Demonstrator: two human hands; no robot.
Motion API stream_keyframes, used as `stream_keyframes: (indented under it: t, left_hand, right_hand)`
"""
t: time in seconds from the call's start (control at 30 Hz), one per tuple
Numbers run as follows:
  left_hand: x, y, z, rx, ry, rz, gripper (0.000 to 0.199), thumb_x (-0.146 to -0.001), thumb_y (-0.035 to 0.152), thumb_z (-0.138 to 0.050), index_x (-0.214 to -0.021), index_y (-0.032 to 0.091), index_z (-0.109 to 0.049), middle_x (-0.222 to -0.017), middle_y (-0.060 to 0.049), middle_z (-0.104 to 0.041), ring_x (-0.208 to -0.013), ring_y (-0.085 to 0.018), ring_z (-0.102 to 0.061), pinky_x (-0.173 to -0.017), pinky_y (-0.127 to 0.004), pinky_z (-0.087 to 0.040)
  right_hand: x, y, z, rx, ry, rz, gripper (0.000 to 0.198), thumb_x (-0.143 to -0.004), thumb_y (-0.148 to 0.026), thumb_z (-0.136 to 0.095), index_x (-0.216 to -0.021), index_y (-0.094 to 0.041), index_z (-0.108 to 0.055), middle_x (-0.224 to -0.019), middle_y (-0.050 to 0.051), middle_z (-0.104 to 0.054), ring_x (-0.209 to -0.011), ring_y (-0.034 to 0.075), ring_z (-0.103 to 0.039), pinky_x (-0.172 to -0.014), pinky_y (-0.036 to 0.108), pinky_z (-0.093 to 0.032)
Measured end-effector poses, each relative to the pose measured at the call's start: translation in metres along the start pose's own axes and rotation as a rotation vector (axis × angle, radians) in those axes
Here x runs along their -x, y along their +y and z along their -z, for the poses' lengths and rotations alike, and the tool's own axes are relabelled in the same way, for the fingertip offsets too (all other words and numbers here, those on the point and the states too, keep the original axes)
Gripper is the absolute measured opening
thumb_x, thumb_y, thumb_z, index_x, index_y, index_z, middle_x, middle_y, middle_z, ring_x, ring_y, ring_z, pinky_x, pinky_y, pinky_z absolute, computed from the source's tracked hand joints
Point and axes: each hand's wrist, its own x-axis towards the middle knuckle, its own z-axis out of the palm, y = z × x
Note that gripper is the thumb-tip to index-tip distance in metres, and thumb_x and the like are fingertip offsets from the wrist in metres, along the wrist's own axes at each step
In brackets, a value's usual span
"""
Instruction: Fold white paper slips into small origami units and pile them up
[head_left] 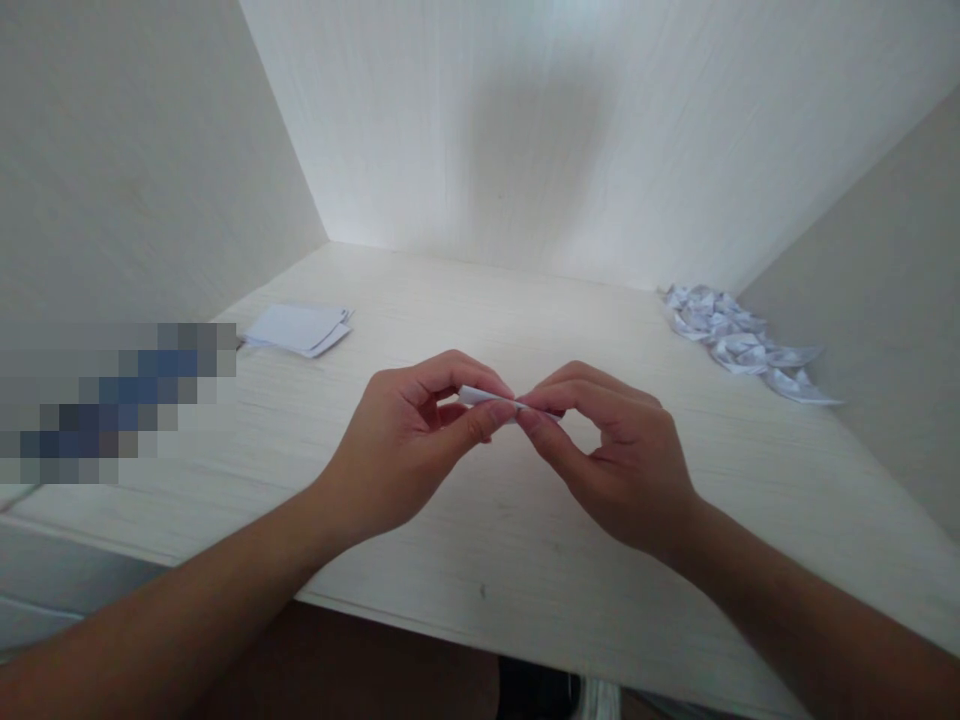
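Pale wood counter (525, 540) boxed in by pale walls. Dead centre, both hands meet above it: left hand (409, 440) and right hand (615, 455) each pinch an end of a small folded white paper (486, 397), fingers curled tight, thumbs pressing. Flat paper sheets (300, 328) lie at ten o'clock, a pile of folded pieces (739, 342) at two o'clock.

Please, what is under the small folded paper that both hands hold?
Under the folded paper, pinched between the left hand and right hand, only the bare pale desk shows. The fingers cover the paper's underside, so its folds there cannot be seen.
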Motion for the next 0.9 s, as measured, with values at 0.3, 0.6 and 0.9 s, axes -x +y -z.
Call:
stream_keyframes:
  t: [0.3,0.6,0.9]
  left_hand:
    - [0.001,0.0023,0.0033,-0.032,-0.044,-0.091,0.0,-0.088,0.02,-0.076,-0.088,0.02,-0.076,-0.09,-0.003,-0.072,-0.075,-0.013,-0.067,-0.066,-0.026,-0.06]
    - [0.0007,0.0038,0.0045,0.006,-0.059,-0.09,0.003,-0.086,0.02,-0.078,-0.084,0.02,-0.076,-0.089,-0.002,-0.069,-0.067,-0.013,-0.066,-0.049,-0.024,-0.063]
    - [0.0035,0.0082,0.009,0.022,-0.115,0.007,0.007,-0.086,0.023,-0.078,-0.08,0.02,-0.078,-0.085,-0.002,-0.069,-0.064,-0.013,-0.065,-0.044,-0.024,-0.063]
  right_hand:
    - [0.0013,-0.0008,0.001,-0.061,-0.005,0.04,0.013,-0.094,-0.013,-0.067,-0.089,-0.021,-0.076,-0.082,0.002,-0.073,-0.073,0.011,-0.066,-0.066,0.024,-0.053]
    - [0.0011,-0.0023,0.0025,-0.051,-0.039,0.035,0.009,-0.094,-0.015,-0.066,-0.089,-0.019,-0.073,-0.081,0.002,-0.072,-0.072,0.012,-0.066,-0.066,0.025,-0.052]
    - [0.002,0.002,0.0038,-0.141,-0.141,-0.019,0.015,-0.097,-0.019,-0.063,-0.084,-0.018,-0.069,-0.074,-0.001,-0.067,-0.067,0.01,-0.061,-0.064,0.023,-0.048]
